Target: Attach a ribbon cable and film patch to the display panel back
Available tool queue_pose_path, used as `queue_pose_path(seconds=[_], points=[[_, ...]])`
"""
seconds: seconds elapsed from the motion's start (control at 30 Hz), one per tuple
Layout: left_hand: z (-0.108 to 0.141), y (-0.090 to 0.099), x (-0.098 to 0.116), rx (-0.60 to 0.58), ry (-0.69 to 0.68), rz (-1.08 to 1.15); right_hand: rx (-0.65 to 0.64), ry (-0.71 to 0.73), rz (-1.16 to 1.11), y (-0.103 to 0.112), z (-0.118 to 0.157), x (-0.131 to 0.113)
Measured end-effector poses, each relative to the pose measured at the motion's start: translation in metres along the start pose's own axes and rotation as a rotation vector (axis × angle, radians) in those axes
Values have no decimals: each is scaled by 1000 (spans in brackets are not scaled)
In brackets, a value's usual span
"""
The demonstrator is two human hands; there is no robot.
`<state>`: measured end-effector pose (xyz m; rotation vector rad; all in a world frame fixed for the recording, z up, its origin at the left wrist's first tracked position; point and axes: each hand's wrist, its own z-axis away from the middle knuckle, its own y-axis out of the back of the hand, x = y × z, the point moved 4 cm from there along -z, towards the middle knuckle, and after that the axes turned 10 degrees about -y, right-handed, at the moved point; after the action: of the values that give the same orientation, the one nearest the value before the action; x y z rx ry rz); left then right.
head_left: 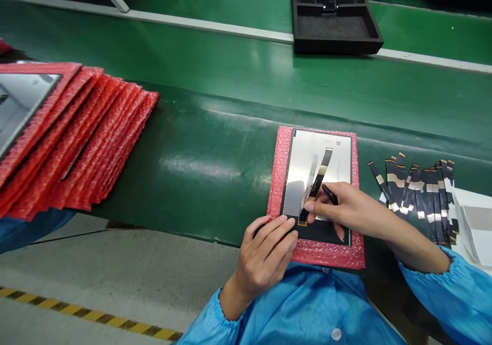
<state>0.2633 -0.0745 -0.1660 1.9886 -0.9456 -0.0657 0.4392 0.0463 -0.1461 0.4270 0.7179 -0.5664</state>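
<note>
A display panel [334, 160] lies silver side up on red bubble wrap [326, 255] at the table's front edge. My left hand [267, 252] rests on the panel's lower left corner, fingers spread a little and holding nothing. A black flex cable [320, 176] with gold ends stands slanted over the panel, its lower end at the dark bottom strip. My right hand [349, 209] pinches this cable near its lower part between thumb and fingers. A black pen-like tool [329, 194] is also tucked in that hand; its tip is hidden.
Several loose flex cables [417, 191] lie right of the panel, beside white sheets [474, 227]. Red bubble-wrap sleeves [100, 145] are stacked at the left, with another panel [23, 104] on top. A black tray [336, 27] sits at the back across a pale rail.
</note>
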Motion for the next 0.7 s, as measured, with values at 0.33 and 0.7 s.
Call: queue_pose_path(seconds=[0.33, 0.7], points=[[-11, 2, 2, -70, 83, -8, -15, -27, 46, -1, 0, -3], [-16, 0, 1, -151, 84, -68, 7, -54, 43, -2, 0, -3]])
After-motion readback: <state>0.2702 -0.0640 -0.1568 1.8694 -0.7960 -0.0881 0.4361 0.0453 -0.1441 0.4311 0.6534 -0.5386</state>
